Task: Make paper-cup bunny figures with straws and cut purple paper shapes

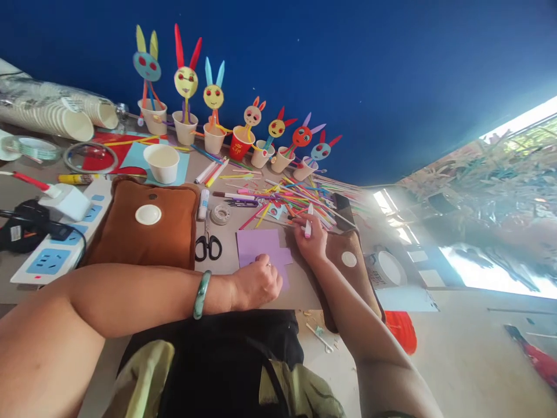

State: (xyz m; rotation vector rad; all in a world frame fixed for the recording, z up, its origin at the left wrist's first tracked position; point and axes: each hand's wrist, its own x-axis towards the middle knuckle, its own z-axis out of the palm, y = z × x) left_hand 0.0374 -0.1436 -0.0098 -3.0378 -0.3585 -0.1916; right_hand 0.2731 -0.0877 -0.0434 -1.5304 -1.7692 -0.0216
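Observation:
My left hand [256, 283], with a green bangle at the wrist, is closed in a loose fist on the purple paper [256, 241]. Its curled fingers hide whatever may be in them. A smaller purple piece [286, 256] lies at the paper's right side. My right hand [314, 242] is closed on a white and pink marker [308, 223], held upright over the table to the right of the paper. Black-handled scissors [208, 245] lie left of the paper, below a tape roll [220, 214] and a glue stick [203, 204].
Rabbit-eared paper figures [213, 97] stand in several cups along the blue wall. Loose colored sticks [300, 194] lie in front of them. A brown pouch [174, 226] and a power strip [56, 255] are at left. Another brown pouch [348, 278] lies under my right forearm.

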